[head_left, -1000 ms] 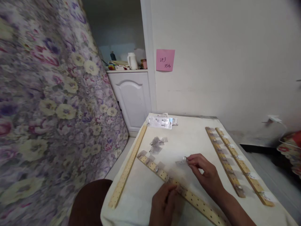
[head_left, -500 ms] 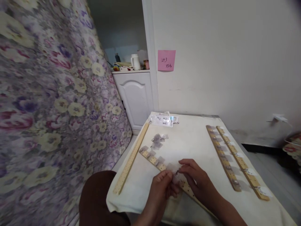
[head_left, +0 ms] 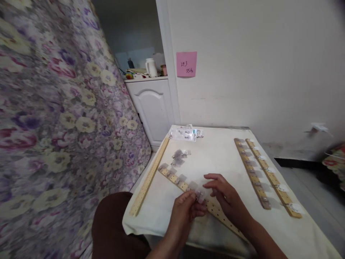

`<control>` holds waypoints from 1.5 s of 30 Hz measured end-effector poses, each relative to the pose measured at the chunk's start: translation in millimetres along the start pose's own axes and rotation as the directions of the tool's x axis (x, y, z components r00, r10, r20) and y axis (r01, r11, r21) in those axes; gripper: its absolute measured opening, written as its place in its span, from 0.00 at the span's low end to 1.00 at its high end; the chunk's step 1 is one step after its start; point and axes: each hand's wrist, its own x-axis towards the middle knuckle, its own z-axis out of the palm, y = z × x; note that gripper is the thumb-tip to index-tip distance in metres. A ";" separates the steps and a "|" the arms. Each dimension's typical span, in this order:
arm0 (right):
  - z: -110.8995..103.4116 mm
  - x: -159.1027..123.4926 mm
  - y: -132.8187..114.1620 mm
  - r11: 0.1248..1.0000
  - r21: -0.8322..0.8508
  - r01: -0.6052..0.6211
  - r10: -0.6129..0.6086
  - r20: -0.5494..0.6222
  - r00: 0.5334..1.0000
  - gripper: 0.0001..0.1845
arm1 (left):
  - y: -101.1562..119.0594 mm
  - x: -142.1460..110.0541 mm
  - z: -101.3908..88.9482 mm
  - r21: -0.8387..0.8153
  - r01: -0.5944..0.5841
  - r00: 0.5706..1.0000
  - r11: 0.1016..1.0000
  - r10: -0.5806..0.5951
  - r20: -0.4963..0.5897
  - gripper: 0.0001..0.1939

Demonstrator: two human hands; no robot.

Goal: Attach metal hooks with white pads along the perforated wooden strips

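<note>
My left hand (head_left: 185, 208) pinches a small clear plastic piece with a metal fitting (head_left: 199, 195) between thumb and fingers. Just to its right, my right hand (head_left: 228, 196) hovers with fingers apart and nothing in them. Beneath both hands, a wooden strip with drilled holes (head_left: 225, 217) runs diagonally across the table's front. Along its far left part sit several similar clear pieces, one a clear piece with metal (head_left: 179, 180). Further back lies a loose cluster of clear and metal pieces (head_left: 178, 156). My fingers partly hide the held piece.
A bare perforated wooden strip (head_left: 148, 180) lies along the table's left edge. Two strips fitted with clear pieces, an inner strip (head_left: 252, 172) and an outer strip (head_left: 276, 181), lie at right. Plastic packaging (head_left: 183, 134) rests at the back, near the wall.
The right fingers have drawn back slightly from the clear plastic piece, which stays in my left hand and now shows more face-on. The whole view has shifted slightly.
</note>
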 end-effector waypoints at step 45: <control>-24.8 -21.0 60.3 0.791 0.080 -0.606 0.558 0.312 0.769 0.07 | -64.3 -11.0 -39.9 0.765 -0.644 0.743 -0.012 0.226 0.630 0.21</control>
